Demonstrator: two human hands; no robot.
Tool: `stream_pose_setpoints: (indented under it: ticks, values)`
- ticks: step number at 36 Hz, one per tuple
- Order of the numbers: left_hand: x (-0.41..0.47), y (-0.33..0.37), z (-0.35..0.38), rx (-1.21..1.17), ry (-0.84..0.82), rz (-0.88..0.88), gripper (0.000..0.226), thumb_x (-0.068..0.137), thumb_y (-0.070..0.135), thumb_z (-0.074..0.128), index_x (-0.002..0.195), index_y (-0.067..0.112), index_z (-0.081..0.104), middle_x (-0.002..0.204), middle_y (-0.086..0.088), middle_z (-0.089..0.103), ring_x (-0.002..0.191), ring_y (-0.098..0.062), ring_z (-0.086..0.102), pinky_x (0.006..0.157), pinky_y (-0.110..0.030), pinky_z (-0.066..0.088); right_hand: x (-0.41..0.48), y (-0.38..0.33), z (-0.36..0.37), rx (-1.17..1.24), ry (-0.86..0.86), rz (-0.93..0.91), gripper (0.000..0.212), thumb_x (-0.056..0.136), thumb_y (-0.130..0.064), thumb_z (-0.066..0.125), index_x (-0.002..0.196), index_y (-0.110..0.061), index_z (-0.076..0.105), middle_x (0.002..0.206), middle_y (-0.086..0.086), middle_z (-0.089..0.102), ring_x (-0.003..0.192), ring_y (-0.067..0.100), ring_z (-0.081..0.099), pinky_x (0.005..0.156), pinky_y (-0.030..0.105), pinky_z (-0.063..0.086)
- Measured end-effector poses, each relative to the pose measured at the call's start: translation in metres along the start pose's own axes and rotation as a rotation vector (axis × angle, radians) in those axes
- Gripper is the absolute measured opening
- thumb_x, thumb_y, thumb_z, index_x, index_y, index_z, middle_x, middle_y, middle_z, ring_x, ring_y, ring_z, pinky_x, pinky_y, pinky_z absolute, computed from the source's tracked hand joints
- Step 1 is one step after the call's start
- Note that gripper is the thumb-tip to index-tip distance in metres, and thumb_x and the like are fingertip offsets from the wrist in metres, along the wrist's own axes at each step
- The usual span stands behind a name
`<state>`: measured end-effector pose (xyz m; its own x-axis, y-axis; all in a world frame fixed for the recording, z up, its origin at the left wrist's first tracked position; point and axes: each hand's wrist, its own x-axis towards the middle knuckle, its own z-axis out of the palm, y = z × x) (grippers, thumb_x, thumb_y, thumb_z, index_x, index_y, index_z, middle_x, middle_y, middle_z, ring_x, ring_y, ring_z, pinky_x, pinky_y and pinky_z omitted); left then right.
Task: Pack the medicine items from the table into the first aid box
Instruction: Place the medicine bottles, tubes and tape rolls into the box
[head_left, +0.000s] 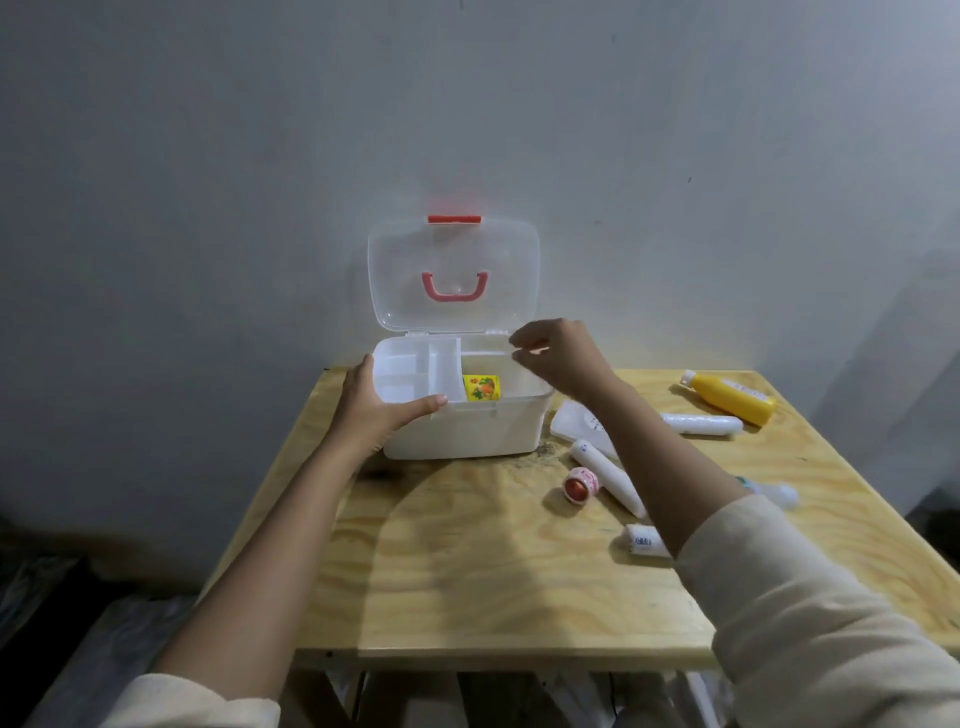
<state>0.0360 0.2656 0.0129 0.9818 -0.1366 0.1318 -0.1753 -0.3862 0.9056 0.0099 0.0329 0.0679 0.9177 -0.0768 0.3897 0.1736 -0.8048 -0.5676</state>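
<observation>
Two bare hands worked at the white plastic first aid box, which stood near the far edge of the pale plywood table with its clear hinged lid raised against the wall. The left hand was spread open and wrapped round the box's left front corner, thumb along the rim, steadying it. The right hand hovered over the box's right rear rim with fingers loosely curled toward the thumb; whether it pinched anything could not be told.

Inside, a white divided tray filled the left half, and a small yellow printed packet lay flat in the open right half.

Several items waited toward the table's right edge: a yellow bottle with a white cap, long axis running from the far edge toward the right edge, cap pointing away; a white wrapped roll lying crosswise just beside it; a longer white roll slanting toward the near right; a short white roll; a small pink-and-red tape roll; and a flat white packet partly under the forearm.

The likely risks: the right sleeve sweeping over the rolls could send them rolling off, and the upright lid might drop if the box were jolted.
</observation>
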Motion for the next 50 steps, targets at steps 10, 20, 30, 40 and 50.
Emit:
stream_pose_setpoints:
  ticks: [10,20,30,40,50]
  values:
    - [-0.006,0.001,0.006,-0.105,0.032,-0.066,0.126,0.045,0.054,0.087,0.151,0.022,0.026,0.152,0.002,0.035,0.138,-0.018,0.036,0.105,-0.032,0.036,-0.064,0.074,-0.048,-0.006,-0.127,0.383,0.047,0.075,-0.021,0.074,0.118,-0.009,0.06,0.121,0.01,0.062,0.111,0.022,0.057,0.093,0.035,0.047]
    - [-0.004,-0.005,0.002,-0.128,0.015,-0.052,0.126,0.033,0.068,0.087,0.143,0.029,0.038,0.14,0.005,0.051,0.129,-0.018,0.049,0.106,-0.045,0.044,-0.086,0.089,-0.038,-0.109,-0.194,0.461,0.056,0.068,-0.025,0.076,0.119,-0.013,0.057,0.115,0.009,0.061,0.096,0.02,0.055,0.083,0.033,0.05]
    - [-0.006,-0.001,0.005,-0.149,0.014,-0.017,0.124,0.04,0.06,0.085,0.147,0.026,0.033,0.146,0.004,0.044,0.133,-0.019,0.043,0.109,-0.044,0.041,-0.081,0.086,-0.056,0.09,0.066,0.473,0.058,0.064,-0.021,0.083,0.114,-0.003,0.06,0.096,0.005,0.058,0.087,0.022,0.056,0.072,0.033,0.049]
    - [-0.003,-0.004,0.01,-0.179,0.039,0.001,0.1,0.07,0.027,0.086,0.15,0.018,0.027,0.135,0.009,0.037,0.123,-0.01,0.036,0.095,-0.029,0.035,-0.038,0.028,-0.063,0.144,0.002,0.227,0.067,0.068,-0.029,0.08,0.127,-0.01,0.055,0.121,0.007,0.062,0.097,0.015,0.055,0.08,0.025,0.042]
    - [-0.002,-0.007,0.008,-0.196,0.035,-0.014,0.115,0.052,0.047,0.089,0.148,0.024,0.03,0.141,0.014,0.038,0.13,-0.01,0.037,0.102,-0.031,0.037,-0.003,-0.001,-0.022,-0.132,-0.185,0.142,0.069,0.064,-0.026,0.083,0.125,-0.009,0.057,0.127,0.01,0.059,0.113,0.024,0.054,0.089,0.026,0.042]
